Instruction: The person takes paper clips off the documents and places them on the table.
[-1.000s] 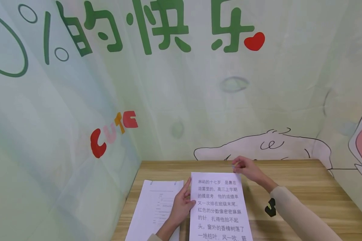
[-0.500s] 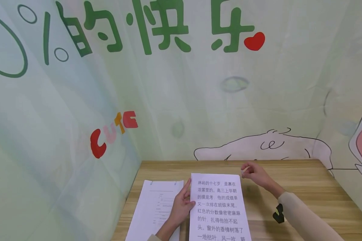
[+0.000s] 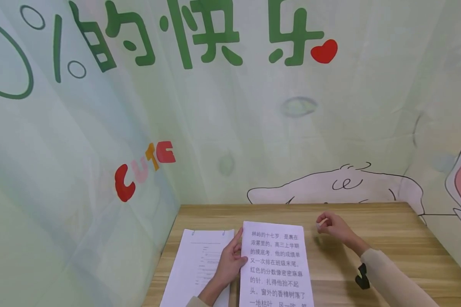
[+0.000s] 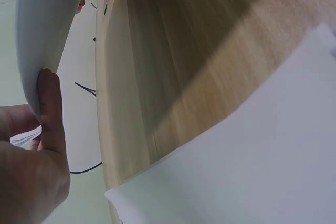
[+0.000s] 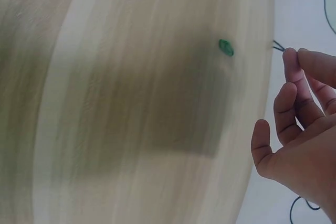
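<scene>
My left hand (image 3: 229, 263) grips the left edge of printed white papers (image 3: 274, 264) covered in large Chinese text. They stand raised off the table in the left wrist view, with the left fingers (image 4: 51, 103) against them. My right hand (image 3: 336, 228) is in the air just right of the papers' top corner. Its thumb and a fingertip meet in the right wrist view; whether something tiny is between them I cannot tell. A small green object (image 5: 226, 47), too blurred to name, shows against the wooden table near that hand.
Another white document (image 3: 196, 264) lies on the left of the wooden table (image 3: 349, 211), two clips along its top edge. A black item (image 3: 362, 276) sits against the right sleeve (image 3: 395, 279). Printed fabric (image 3: 215, 119) hangs behind and beside the table.
My right hand has moved right and toward me, away from the papers' top right corner. The papers' right side has shifted slightly left. My left hand keeps its grip.
</scene>
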Tool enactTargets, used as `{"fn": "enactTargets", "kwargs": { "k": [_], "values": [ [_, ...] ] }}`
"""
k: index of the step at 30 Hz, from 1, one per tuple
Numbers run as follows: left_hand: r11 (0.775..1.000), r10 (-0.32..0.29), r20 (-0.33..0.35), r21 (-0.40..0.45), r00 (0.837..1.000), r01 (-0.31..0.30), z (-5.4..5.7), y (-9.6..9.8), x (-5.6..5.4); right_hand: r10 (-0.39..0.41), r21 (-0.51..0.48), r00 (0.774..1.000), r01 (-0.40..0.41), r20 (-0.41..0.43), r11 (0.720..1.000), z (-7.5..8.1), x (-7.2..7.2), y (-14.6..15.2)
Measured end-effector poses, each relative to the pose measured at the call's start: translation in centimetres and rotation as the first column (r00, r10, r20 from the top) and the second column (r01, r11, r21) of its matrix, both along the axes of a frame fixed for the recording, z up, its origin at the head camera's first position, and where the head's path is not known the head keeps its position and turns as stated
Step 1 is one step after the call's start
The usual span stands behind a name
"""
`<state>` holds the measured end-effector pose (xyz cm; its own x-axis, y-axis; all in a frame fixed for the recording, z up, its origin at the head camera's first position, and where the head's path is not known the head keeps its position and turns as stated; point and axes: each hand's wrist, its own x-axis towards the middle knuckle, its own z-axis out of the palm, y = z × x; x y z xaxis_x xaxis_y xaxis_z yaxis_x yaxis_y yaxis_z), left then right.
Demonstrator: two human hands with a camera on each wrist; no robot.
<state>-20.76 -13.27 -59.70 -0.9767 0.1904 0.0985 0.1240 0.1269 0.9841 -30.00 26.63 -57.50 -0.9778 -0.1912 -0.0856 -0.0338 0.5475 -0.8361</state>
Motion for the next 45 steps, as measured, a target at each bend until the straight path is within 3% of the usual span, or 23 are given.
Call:
{"fn": "enactTargets", "kwargs": {
  "k": [14,24,34,38,45],
  "values": [
    [1.0,-0.003,0.002,0.007,1.0,0.003,-0.4,-0.4,-0.3,-0.004,0.016,1.0,0.004,-0.018,1.0,-2.2,0.5,1.1],
    [0.998,0.033,0.039,-0.045,0.999,-0.031,-0.8,-0.2,-0.4,-0.004,0.057,1.0,0.002,0.027,0.998,-2.7,1.0,1.2],
    [0.992,0.051,0.024,-0.115,0.998,-0.048,-0.9,-0.1,-0.3,0.036,0.055,0.999,-0.036,0.001,0.998,-3.3,0.8,1.0],
    [0.979,0.09,0.023,-0.186,0.996,-0.084,-1.2,0.0,-0.4,0.05,0.061,0.999,-0.049,-0.014,0.997,-3.1,1.1,0.6],
    [0.932,0.164,-0.01,-0.325,0.986,-0.158,-1.3,0.4,-0.4,0.015,0.14,1.0,-0.017,0.017,0.99,-2.7,0.9,-0.2]
  ]
}}
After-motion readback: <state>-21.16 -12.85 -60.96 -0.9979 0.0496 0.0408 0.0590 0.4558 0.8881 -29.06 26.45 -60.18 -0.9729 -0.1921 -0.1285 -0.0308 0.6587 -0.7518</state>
